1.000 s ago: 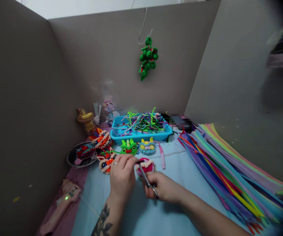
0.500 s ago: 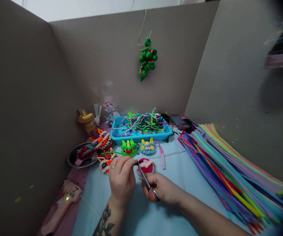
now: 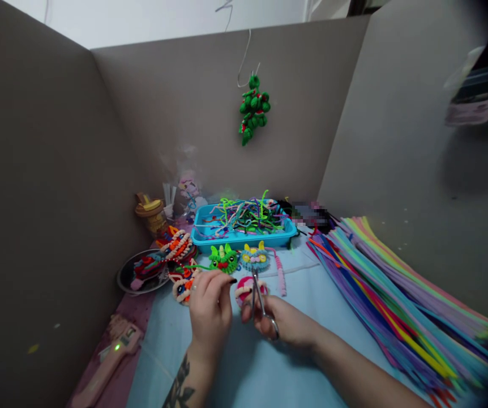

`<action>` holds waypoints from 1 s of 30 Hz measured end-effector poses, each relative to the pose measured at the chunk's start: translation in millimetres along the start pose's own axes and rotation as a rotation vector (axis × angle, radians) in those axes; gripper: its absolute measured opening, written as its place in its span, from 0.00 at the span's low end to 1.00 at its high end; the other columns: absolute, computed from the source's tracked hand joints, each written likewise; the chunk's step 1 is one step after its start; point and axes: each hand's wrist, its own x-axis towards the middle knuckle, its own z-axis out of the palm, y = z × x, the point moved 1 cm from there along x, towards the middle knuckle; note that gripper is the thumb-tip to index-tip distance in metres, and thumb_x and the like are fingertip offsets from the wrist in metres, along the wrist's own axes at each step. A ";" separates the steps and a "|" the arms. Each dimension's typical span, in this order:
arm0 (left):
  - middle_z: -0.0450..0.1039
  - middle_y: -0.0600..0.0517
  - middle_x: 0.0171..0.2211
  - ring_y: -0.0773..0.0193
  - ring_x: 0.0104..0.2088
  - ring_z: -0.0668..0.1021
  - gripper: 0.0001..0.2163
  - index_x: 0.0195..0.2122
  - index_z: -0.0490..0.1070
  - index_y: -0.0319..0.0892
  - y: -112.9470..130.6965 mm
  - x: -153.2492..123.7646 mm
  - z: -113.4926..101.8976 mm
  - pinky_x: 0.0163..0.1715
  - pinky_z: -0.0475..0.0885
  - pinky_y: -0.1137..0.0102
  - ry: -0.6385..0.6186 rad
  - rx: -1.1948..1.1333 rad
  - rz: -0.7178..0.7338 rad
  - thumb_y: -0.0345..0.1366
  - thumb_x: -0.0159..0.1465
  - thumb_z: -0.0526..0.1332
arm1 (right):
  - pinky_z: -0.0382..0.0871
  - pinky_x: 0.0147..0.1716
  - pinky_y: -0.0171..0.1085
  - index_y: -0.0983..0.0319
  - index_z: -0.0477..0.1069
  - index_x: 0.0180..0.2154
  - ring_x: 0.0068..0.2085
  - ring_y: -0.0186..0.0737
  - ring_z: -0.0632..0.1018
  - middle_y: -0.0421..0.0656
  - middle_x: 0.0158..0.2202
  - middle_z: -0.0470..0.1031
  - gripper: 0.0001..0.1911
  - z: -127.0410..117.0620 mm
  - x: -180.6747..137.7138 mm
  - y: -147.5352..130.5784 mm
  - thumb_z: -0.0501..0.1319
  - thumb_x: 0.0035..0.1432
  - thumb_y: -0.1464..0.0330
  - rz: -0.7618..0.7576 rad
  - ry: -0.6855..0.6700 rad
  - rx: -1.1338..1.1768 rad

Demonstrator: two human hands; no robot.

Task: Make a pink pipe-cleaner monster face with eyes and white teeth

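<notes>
My right hand (image 3: 284, 320) is closed on a pair of scissors (image 3: 261, 309), its blades pointing up and slightly parted. My left hand (image 3: 210, 300) is pinched, fingertips together; what it holds, if anything, is too small to make out. Between and behind the hands lies a pink round piece with a cream fuzzy strip (image 3: 244, 291), partly covered by the scissors. Behind it sit a green horned fuzzy head (image 3: 222, 260) and a blue one with yellow ears (image 3: 255, 258). An orange and cream fuzzy head (image 3: 182, 288) is left of my left hand.
A blue tray (image 3: 210, 243) of tangled pipe cleaner pieces stands at the back. Long coloured pipe cleaners (image 3: 397, 306) spread along the right. On the left are a metal bowl (image 3: 125, 289) and a pink glue gun (image 3: 108, 365). A green fuzzy bunch (image 3: 254, 107) hangs above.
The scissors have moved right, away from my left fingertips, and their blades have turned more upright and come apart. My left hand stays pinched in nearly the same place. The view has tilted slightly.
</notes>
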 end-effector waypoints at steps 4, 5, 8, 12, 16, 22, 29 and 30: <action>0.73 0.51 0.29 0.62 0.33 0.74 0.06 0.30 0.70 0.42 -6.7 0.7 3.3 0.36 0.68 0.67 -0.037 -0.022 -0.135 0.28 0.61 0.56 | 0.62 0.28 0.33 0.65 0.73 0.30 0.29 0.36 0.69 0.42 0.27 0.69 0.25 -42.1 -4.0 5.0 0.58 0.49 0.48 0.066 0.291 -0.155; 0.73 0.51 0.29 0.62 0.33 0.74 0.06 0.29 0.70 0.42 -7.8 0.9 4.2 0.35 0.68 0.67 -0.046 -0.043 -0.167 0.29 0.61 0.56 | 0.59 0.25 0.32 0.65 0.72 0.28 0.25 0.35 0.68 0.40 0.23 0.68 0.24 -56.2 -5.5 9.1 0.56 0.51 0.49 0.161 0.381 -0.257; 0.72 0.51 0.27 0.62 0.31 0.73 0.06 0.27 0.71 0.41 -10.0 0.9 7.5 0.33 0.68 0.68 -0.106 -0.135 -0.341 0.33 0.59 0.57 | 0.55 0.23 0.32 0.63 0.71 0.21 0.24 0.35 0.68 0.41 0.20 0.70 0.17 -94.0 -10.2 22.5 0.54 0.55 0.61 0.372 0.617 -0.812; 0.70 0.53 0.23 0.66 0.24 0.70 0.08 0.27 0.71 0.39 -12.4 -2.8 14.7 0.25 0.65 0.73 -0.317 -0.430 -0.767 0.39 0.55 0.60 | 0.57 0.25 0.35 0.63 0.71 0.18 0.25 0.41 0.72 0.48 0.19 0.73 0.12 -114.6 -13.4 37.3 0.58 0.50 0.68 0.473 0.675 -0.989; 0.66 0.56 0.21 0.70 0.22 0.67 0.11 0.27 0.70 0.38 -14.1 -6.4 18.4 0.23 0.61 0.76 -0.378 -0.681 -0.968 0.42 0.53 0.63 | 0.61 0.30 0.37 0.65 0.75 0.25 0.30 0.45 0.75 0.51 0.25 0.75 0.11 -106.2 -12.3 36.1 0.55 0.52 0.71 0.454 0.695 -1.027; 0.65 0.57 0.22 0.70 0.24 0.66 0.10 0.27 0.70 0.39 -16.6 -7.9 18.5 0.25 0.61 0.76 -0.356 -0.705 -0.952 0.41 0.54 0.63 | 0.67 0.41 0.38 0.61 0.74 0.39 0.40 0.41 0.73 0.47 0.38 0.72 0.11 -47.3 -0.3 20.5 0.55 0.58 0.69 -0.181 0.580 -0.825; 0.65 0.57 0.22 0.70 0.24 0.66 0.09 0.27 0.69 0.39 -15.2 -8.5 19.4 0.26 0.62 0.75 -0.351 -0.743 -0.936 0.40 0.54 0.63 | 0.65 0.46 0.45 0.58 0.75 0.37 0.46 0.46 0.69 0.47 0.43 0.69 0.08 -12.3 14.4 28.3 0.59 0.55 0.73 -0.309 0.493 -0.912; 0.65 0.57 0.22 0.70 0.24 0.66 0.09 0.27 0.69 0.39 -15.2 -8.6 19.6 0.26 0.62 0.75 -0.350 -0.745 -0.935 0.40 0.54 0.63 | 0.66 0.45 0.45 0.59 0.75 0.35 0.45 0.45 0.69 0.47 0.41 0.70 0.07 -12.9 16.0 29.6 0.59 0.56 0.73 -0.332 0.506 -0.909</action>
